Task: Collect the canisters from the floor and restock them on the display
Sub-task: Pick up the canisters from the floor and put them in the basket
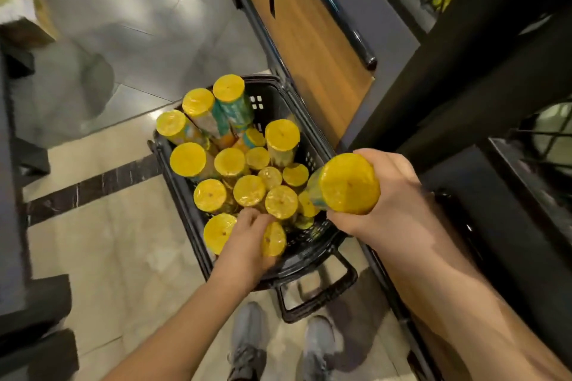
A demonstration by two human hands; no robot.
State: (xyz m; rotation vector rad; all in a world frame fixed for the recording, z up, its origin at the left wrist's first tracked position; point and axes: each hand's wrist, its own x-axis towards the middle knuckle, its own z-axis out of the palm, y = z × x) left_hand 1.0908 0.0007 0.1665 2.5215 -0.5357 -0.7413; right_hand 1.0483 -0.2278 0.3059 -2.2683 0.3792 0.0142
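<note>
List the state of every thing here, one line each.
Right hand: grips raised canister above basket.
Left hand: grips near canister inside basket.
Other canisters: upright or leaning, lids on.
Basket: on floor, nearly full, handle down.

Moderate, warm indoor light falls from overhead, leaving pale glare patches on the glossy floor tiles [173,18] and small sheens on the yellow tops of the canisters [281,202]. The shelving [495,71] on the right sits in deep shadow. Blur smears the upper left, and the wide lens bends straight lines near the edges.
</note>
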